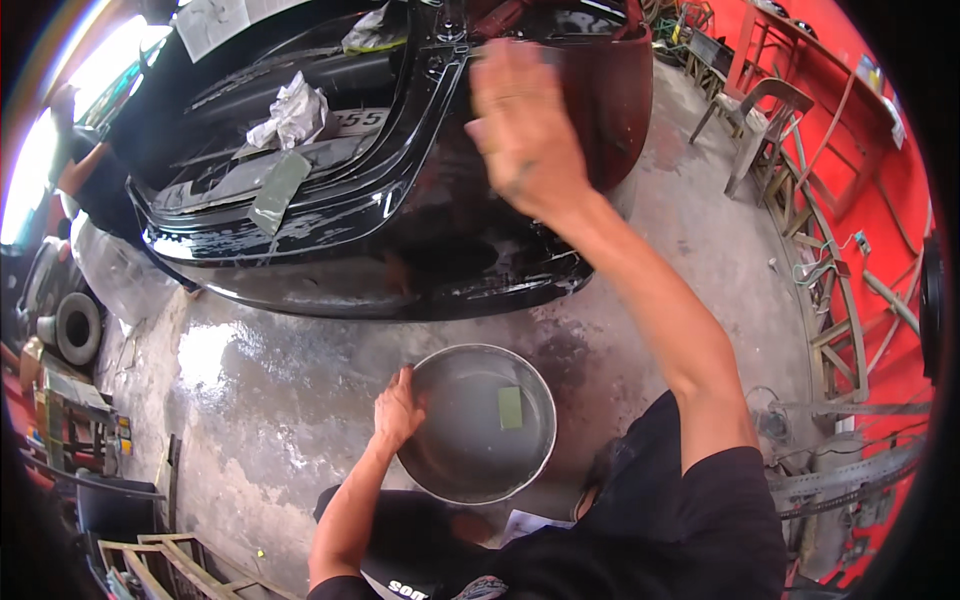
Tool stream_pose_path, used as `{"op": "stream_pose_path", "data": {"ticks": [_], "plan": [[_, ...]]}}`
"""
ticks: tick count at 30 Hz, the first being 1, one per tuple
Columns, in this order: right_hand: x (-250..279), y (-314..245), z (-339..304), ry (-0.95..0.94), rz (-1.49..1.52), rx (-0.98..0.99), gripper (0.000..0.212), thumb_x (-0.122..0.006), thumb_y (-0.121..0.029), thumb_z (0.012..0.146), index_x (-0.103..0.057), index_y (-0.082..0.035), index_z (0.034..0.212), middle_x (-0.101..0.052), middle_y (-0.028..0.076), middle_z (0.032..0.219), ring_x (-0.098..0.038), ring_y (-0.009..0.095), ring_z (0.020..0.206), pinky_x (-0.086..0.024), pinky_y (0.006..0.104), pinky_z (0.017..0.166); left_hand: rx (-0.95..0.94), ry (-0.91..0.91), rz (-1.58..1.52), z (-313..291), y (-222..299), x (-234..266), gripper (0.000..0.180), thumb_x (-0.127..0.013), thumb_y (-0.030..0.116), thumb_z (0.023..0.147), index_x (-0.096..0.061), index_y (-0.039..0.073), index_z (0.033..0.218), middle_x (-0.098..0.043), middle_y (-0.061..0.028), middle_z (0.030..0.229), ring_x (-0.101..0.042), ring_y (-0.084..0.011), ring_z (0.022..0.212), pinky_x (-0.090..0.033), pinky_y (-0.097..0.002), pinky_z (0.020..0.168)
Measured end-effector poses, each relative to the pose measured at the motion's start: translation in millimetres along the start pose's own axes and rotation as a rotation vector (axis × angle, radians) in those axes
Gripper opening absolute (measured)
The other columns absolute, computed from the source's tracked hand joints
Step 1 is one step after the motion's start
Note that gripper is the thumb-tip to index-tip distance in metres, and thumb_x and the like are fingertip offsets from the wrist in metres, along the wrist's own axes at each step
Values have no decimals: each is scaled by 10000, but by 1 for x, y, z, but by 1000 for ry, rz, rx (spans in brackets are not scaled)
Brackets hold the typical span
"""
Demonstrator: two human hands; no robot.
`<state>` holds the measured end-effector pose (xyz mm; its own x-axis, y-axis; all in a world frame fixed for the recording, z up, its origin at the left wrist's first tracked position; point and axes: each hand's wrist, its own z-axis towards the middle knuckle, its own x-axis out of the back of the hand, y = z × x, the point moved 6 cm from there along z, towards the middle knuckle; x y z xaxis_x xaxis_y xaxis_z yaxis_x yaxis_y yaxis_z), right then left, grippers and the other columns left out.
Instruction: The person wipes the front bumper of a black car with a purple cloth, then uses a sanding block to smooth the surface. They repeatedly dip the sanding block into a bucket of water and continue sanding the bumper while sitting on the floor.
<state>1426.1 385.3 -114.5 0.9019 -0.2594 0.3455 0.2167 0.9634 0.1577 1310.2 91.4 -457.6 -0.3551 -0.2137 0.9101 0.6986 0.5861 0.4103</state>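
My left hand (400, 410) grips the left rim of a round metal basin (551, 430). The basin seems to hold greyish water, and a small green rectangular sheet (510, 408) shows inside it on the right. My right arm reaches up and forward. My right hand (525, 130), a little smeared by motion, is over or against the car's rear right corner, its fingers stretched out; what lies under the palm is hidden. The black car (450, 220) has wet, patchy paint. Another green sheet (279, 192) lies on its rear edge, close to a crumpled white wad (292, 112).
Another person's arm (85, 170) is at the car's far left side. A tyre (78, 328) and clear plastic sheeting (115, 265) are on the left. To the right, a chair (760, 125) and wooden frames line the red wall (840, 110). The concrete floor (260, 400) looks wet in places.
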Motion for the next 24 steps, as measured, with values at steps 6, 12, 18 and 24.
{"op": "stream_pose_path", "data": {"ticks": [6, 12, 18, 24], "plan": [[33, 67, -28, -192, -151, 61, 647, -635, -283, 1004, -458, -16, 1567, -385, 191, 1666, -353, 376, 1548, -302, 544, 1247, -14, -3, 44, -7, -7, 0, 659, -744, 157, 858, -459, 54, 1443, -652, -239, 1262, -681, -484, 1046, -565, -553, 882], [4, 2, 17, -55, -67, 153, 616, -656, -294, 993, -520, 39, 1493, -424, 212, 1635, -354, 397, 1543, -304, 547, 1252, -20, -4, 41, 5, 2, 0, 664, -748, 164, 854, -466, 58, 1445, -654, -241, 1249, -679, -488, 1048, -565, -553, 886], [37, 71, -45, -250, -85, 151, 645, -621, -251, 1014, -425, -18, 1583, -377, 167, 1675, -330, 364, 1562, -293, 513, 1262, 40, -19, 46, -4, 2, 6, 685, -752, 153, 843, -450, 72, 1452, -655, -238, 1254, -678, -485, 1061, -562, -554, 894], [2, 11, 4, -158, 15, 170, 645, -604, -288, 1028, -419, -31, 1590, -363, 169, 1682, -331, 360, 1561, -275, 520, 1271, 33, -47, 66, 3, -1, 0, 722, -768, 136, 821, -446, 74, 1463, -650, -242, 1264, -678, -487, 1063, -565, -548, 895]]}}
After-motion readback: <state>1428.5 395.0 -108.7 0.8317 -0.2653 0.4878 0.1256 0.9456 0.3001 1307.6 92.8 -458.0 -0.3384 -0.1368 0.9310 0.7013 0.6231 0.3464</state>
